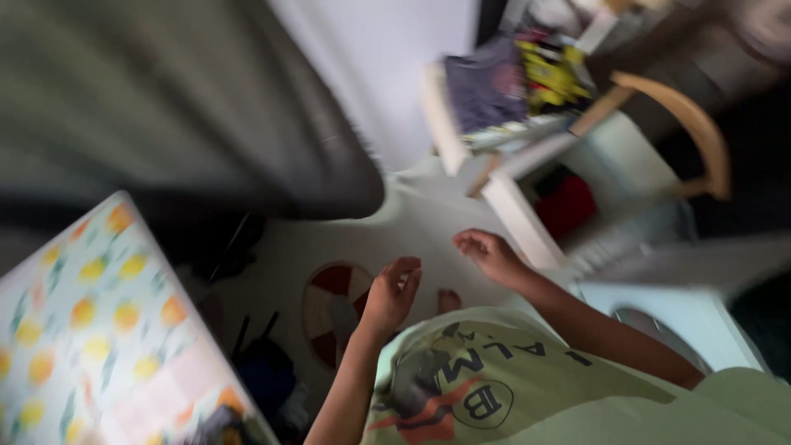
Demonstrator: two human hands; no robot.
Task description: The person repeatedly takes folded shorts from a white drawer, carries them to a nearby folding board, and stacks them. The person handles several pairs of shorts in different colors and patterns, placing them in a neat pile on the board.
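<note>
- Seemingly, through heavy blur, the left hand (390, 295) hangs empty, fingers loosely curled and apart, its length pointing up-frame above a round red-and-white mat (334, 317).
- Right hand (489, 254) empty too, fingers apart, pointing left beside a white shelf (519, 216).

Heavy motion blur smearing the whole view, soft daylight falling on the pale wall (387, 66), dark curtain (165, 99) sitting in deep shadow upper left, both hands staying fairly readable, edges streaking worst, no glare showing, colours looking muted.
</note>
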